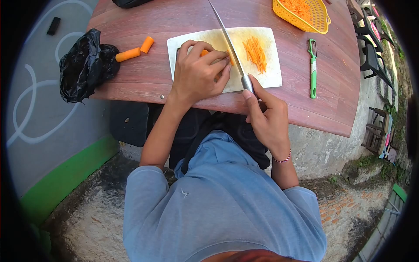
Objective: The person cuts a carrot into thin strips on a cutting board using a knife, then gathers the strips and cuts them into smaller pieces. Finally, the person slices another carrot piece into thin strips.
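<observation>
A white cutting board (185,41) lies on a reddish wooden table (148,74). My left hand (198,72) presses down on a carrot piece (204,53) on the board, fingers curled over it. My right hand (266,118) grips the handle of a long knife (229,41), whose blade runs across the board right beside my left fingers. A small heap of thin carrot strips (255,53) lies on the board to the right of the blade.
Two carrot chunks (128,54) (147,44) lie left of the board beside a black plastic bag (85,65). A green peeler (312,70) rests to the right. A yellow basket (321,17) with shredded carrot stands at the back right. Chairs stand beyond the table's right edge.
</observation>
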{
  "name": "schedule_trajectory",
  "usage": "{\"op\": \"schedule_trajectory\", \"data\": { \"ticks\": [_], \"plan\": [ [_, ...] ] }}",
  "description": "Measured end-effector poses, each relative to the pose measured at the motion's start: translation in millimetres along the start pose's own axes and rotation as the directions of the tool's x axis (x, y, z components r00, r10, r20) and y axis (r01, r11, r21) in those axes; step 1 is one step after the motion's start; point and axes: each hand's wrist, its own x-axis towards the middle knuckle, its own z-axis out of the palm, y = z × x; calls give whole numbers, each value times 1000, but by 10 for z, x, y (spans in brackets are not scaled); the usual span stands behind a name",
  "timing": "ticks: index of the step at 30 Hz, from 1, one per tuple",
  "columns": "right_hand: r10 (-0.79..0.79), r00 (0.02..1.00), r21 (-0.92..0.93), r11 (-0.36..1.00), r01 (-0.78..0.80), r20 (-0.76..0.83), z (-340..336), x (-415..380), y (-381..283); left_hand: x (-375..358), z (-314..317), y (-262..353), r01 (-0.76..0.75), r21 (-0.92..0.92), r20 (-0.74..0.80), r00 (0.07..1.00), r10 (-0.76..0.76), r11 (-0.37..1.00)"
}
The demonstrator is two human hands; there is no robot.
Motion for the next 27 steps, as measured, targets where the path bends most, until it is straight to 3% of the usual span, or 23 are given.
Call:
{"op": "schedule_trajectory", "data": {
  "ticks": [16, 22, 27],
  "plan": [
    [-4, 1000, 69, 998, 4, 8, 28, -157, -11, -5, 20, -8, -4, 2, -14, 1000, 4, 1000],
    [9, 1000, -26, 1000, -9, 18, 51, -156, -46, -4, 37, -24, -15, -9, -27, 1000, 15, 1000],
    [-122, 992, -119, 986, 119, -18, 134, -17, -53, 2, 21, -21, -25, -1, -18, 1000, 25, 1000]
  ]
}}
